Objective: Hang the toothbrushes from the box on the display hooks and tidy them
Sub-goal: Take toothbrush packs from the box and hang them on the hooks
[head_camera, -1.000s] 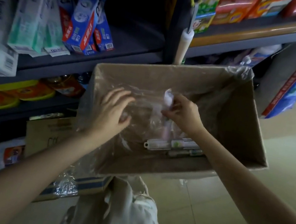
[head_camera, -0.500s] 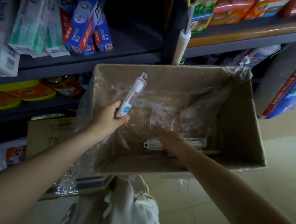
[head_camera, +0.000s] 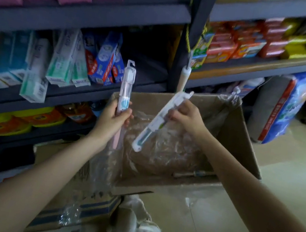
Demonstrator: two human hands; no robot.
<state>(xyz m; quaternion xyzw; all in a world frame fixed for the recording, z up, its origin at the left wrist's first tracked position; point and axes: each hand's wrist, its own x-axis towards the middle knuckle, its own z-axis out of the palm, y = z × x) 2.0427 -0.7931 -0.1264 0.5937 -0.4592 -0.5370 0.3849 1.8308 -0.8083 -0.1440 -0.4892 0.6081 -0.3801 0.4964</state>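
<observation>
My left hand [head_camera: 112,118] grips a pink toothbrush in a clear pack [head_camera: 126,83], held upright at the left edge of the cardboard box [head_camera: 244,142]. My right hand [head_camera: 187,117] pinches a green-and-white packaged toothbrush [head_camera: 159,123], tilted with its hang tab up, over the box. Crumpled clear plastic [head_camera: 162,151] lines the box. At least one more packaged toothbrush [head_camera: 193,174] lies on the box floor by the near wall. No display hooks can be made out.
Grey shelves [head_camera: 104,14] rise behind the box, with toothpaste cartons [head_camera: 65,57] to the left and soap packs [head_camera: 245,44] to the right. A white-handled item [head_camera: 184,76] hangs from the shelf post. A second carton [head_camera: 76,212] sits low on the left. Tiled floor [head_camera: 288,177] lies to the right.
The view tilted up. My right hand lifted a green-and-white toothbrush pack out of the box. My left hand raised the pink pack a little higher.
</observation>
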